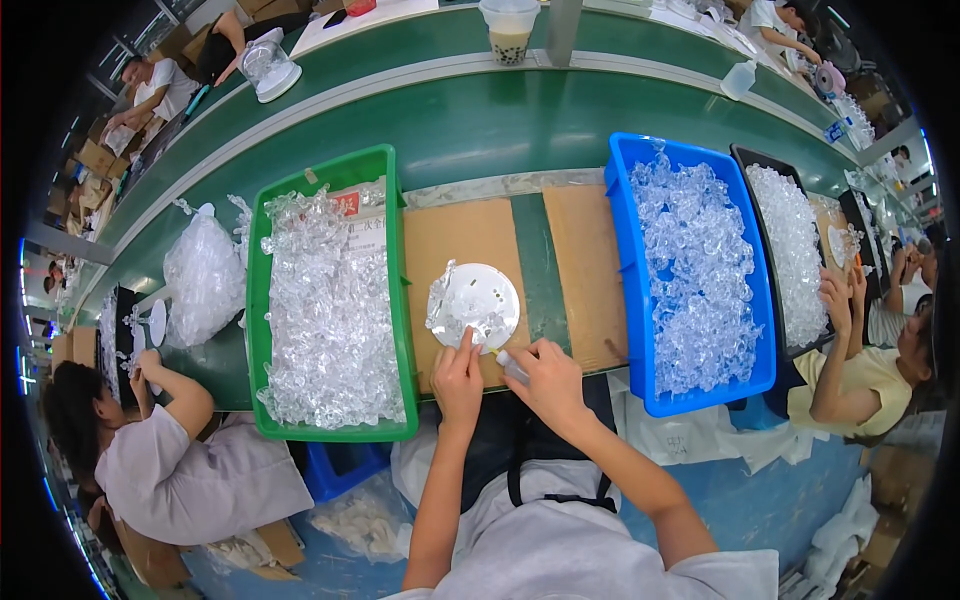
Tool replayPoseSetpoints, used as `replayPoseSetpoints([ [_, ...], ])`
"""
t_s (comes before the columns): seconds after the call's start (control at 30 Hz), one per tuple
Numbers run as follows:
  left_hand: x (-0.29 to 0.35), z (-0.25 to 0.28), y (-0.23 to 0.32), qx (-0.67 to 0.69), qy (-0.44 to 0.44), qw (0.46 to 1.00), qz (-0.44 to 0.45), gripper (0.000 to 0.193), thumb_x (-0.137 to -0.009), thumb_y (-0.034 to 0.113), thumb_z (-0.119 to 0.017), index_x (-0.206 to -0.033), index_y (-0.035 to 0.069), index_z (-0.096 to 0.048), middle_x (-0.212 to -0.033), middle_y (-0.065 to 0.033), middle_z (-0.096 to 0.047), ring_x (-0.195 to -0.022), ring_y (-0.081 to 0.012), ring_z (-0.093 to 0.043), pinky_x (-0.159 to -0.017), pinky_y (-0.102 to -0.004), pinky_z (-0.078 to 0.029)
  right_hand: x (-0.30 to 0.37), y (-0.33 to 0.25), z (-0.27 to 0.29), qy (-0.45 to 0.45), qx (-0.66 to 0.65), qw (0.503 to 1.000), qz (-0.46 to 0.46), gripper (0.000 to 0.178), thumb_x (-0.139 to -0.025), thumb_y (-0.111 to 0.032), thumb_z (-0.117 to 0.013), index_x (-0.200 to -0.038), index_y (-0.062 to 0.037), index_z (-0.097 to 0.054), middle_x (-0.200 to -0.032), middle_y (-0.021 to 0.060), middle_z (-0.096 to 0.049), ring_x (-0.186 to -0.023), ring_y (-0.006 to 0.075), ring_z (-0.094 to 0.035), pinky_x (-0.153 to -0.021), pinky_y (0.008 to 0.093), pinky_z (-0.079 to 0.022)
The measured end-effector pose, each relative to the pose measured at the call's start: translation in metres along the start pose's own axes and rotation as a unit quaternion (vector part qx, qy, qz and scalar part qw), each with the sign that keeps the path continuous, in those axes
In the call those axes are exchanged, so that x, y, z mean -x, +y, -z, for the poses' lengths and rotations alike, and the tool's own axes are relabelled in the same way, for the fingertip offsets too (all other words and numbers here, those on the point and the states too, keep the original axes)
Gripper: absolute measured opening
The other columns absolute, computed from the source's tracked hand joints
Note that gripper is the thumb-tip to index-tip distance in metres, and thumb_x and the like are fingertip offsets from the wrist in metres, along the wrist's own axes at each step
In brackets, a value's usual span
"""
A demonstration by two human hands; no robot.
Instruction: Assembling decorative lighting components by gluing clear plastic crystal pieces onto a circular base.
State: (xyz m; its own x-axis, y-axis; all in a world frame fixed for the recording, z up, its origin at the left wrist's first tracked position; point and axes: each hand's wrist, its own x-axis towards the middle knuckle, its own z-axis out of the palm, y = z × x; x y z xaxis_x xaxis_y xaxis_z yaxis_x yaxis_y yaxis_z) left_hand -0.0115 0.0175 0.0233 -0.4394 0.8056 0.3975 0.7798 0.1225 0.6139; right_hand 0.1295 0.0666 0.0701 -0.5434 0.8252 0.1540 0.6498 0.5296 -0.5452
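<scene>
A round white disc [496, 288] with a few small slots lies on brown cardboard [440, 235] in front of me. Clear plastic pieces stand along its left rim, and another clear plastic piece [490, 328] is at its near edge. My left hand [458, 388] is closed at that near edge, its fingertips pinching the clear piece. In my right hand [550, 382] is a small translucent squeeze bottle [514, 369]. Its thin yellowish tip points at the disc's near edge, close to my left fingertips.
A green bin [395, 300] of clear plastic pieces stands to the left, a blue bin [632, 300] of similar pieces to the right. Beyond it is a black tray [740, 160]. People work on both sides. A drink cup [509, 30] stands on the far ledge.
</scene>
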Motion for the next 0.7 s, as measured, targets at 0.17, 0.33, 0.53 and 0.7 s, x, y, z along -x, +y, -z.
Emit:
replayPoseSetpoints([
  [0.17, -0.0009, 0.0004, -0.0005, 0.009, 0.011, 1.0, -0.011, 0.031, -0.08, 0.005, -0.064, -0.111, 0.005, -0.063, -0.064, -0.0135, -0.046, -0.06, -0.0277, -0.047, -0.054, -0.0384, -0.037, 0.0001, 0.0003, 0.0021, -0.008, -0.003, 1.0, -0.011, 0.034, -0.067, -0.022, -0.074, -0.099, -0.0114, -0.065, -0.081, 0.007, -0.053, -0.078, 0.0244, -0.057, -0.064, 0.0344, -0.048],
  [0.33, -0.0005, 0.0001, -0.0009, 0.005, 0.011, 1.0, -0.011, 0.031, -0.08, 0.005, -0.064, -0.111, 0.005, -0.064, -0.064, -0.0134, -0.046, -0.06, -0.0276, -0.047, -0.054, -0.0384, -0.037, 0.0001, 0.003, 0.0044, -0.009, -0.007, 0.999, -0.047, 0.034, -0.068, -0.023, -0.074, -0.099, -0.0121, -0.067, -0.081, 0.0069, -0.053, -0.078, 0.024, -0.057, -0.063, 0.0356, -0.048],
  [0.53, -0.0001, -0.0002, -0.0011, 0.006, 0.01, 1.0, -0.011, 0.031, -0.08, 0.005, -0.064, -0.111, 0.005, -0.064, -0.064, -0.0134, -0.046, -0.06, -0.0276, -0.047, -0.054, -0.0387, -0.037, -0.0013, 0.0063, 0.006, -0.013, 0.002, 0.998, -0.064, 0.033, -0.07, -0.022, -0.072, -0.1, -0.0114, -0.065, -0.082, 0.0091, -0.053, -0.078, 0.0267, -0.057, -0.063, 0.0374, -0.048],
  [0.7, -0.0005, -0.0005, -0.0001, 0.005, 0.01, 1.0, -0.01, 0.031, -0.08, 0.005, -0.064, -0.11, 0.005, -0.064, -0.063, -0.0133, -0.046, -0.06, -0.0276, -0.046, -0.054, -0.0389, -0.037, -0.0005, 0.0078, 0.0058, -0.002, 0.004, 0.998, -0.07, 0.034, -0.069, -0.026, -0.073, -0.099, -0.0126, -0.067, -0.08, 0.0071, -0.054, -0.077, 0.0249, -0.058, -0.062, 0.0366, -0.048],
])
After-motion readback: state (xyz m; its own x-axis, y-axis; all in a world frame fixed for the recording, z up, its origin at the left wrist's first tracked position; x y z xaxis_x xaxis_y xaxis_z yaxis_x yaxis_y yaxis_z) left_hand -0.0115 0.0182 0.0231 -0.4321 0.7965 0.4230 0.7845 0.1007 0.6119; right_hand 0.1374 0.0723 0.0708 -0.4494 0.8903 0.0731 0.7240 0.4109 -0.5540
